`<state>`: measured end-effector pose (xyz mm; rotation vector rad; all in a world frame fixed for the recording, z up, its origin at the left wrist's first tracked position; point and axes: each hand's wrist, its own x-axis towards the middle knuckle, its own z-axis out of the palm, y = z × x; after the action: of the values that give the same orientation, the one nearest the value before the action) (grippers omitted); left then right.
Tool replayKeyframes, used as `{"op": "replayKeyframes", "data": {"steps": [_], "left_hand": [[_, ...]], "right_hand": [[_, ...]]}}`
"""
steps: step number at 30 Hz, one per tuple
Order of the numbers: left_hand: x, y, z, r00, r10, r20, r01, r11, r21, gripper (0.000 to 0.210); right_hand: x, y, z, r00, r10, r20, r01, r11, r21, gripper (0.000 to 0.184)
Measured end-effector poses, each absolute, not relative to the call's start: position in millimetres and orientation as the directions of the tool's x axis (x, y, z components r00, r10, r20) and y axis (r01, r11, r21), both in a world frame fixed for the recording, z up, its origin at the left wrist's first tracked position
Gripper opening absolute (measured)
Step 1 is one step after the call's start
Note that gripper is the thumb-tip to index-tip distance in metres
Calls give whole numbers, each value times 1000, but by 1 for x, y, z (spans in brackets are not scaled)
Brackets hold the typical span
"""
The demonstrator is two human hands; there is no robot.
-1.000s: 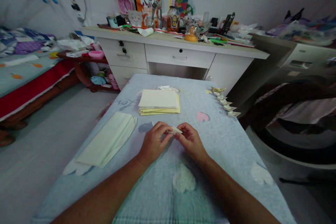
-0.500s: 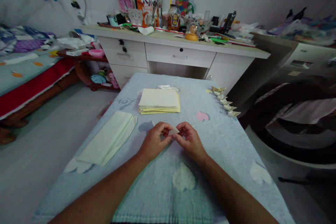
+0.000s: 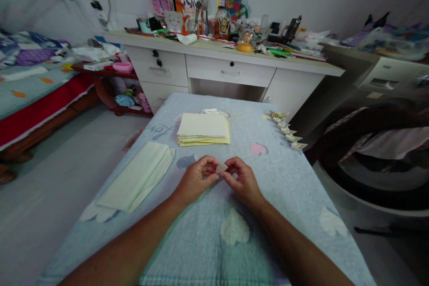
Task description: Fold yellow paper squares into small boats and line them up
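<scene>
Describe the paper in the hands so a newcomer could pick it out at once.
Find the light blue cloth-covered table. Near its middle, the left hand and right hand meet at a small pale paper piece. Unlike the paper stack beyond it and the row of folded boat shapes at far right, it alone is held in fingers.

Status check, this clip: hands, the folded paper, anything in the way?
Left hand and right hand both on small folded off-white paper piece. Rectangular cream-and-yellow paper stack beyond, apart from hands. No visible obstruction.
</scene>
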<state>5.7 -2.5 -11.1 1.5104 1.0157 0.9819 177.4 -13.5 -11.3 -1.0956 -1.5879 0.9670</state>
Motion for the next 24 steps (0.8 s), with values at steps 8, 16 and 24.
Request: {"op": "replayKeyframes", "data": {"steps": [8,16,24], "left_hand": [[6,-1,-10,336,941,33,72,-61,996,27],[5,-2,-10,339,941,2,-5,0,1000,29],[5,-1,-13,350,937,-15,-58,37,998,30]], "right_hand": [[180,-15,-8,-165,942,292,253,327,-911,10],[180,-16,-5,-170,931,322,264,358,-896,9],[181,-16,-7,-172,921,350,278,387,-879,8]]}}
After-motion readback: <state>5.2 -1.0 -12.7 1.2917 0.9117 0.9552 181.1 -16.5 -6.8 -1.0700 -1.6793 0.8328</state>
